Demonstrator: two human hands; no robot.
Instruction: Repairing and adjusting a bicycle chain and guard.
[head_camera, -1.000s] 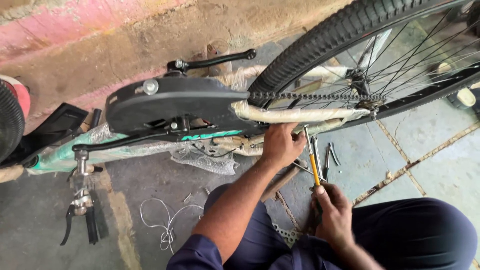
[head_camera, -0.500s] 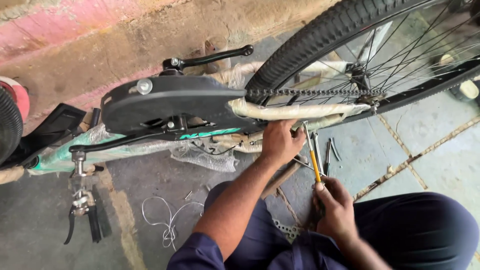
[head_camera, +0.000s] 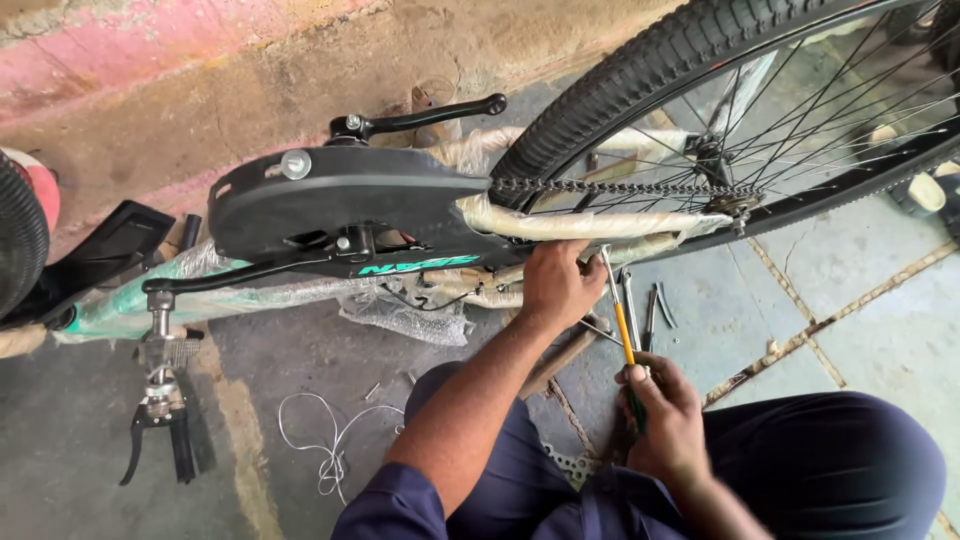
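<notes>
A bicycle lies upside down before me, its black chain guard (head_camera: 340, 195) and rear wheel (head_camera: 700, 60) uppermost. My left hand (head_camera: 562, 283) presses against the paper-wrapped chain stay (head_camera: 590, 225), fingers curled around something small that I cannot make out. My right hand (head_camera: 665, 415) grips a screwdriver (head_camera: 625, 335) with a yellow shaft and dark green handle, its tip pointing up toward the stay beside my left hand. The chain (head_camera: 620, 187) runs along the top of the stay to the rear hub (head_camera: 730, 203).
A black crank arm (head_camera: 430, 115) sticks up by the wall. Another pedal crank (head_camera: 160, 300) hangs at the left with a brake lever (head_camera: 155, 435) on the floor. Loose tools (head_camera: 650, 305), white wire (head_camera: 330, 440) and screws lie on the concrete floor.
The view has shifted slightly. My hands and the screwdriver stay in nearly the same place against the chain stay.
</notes>
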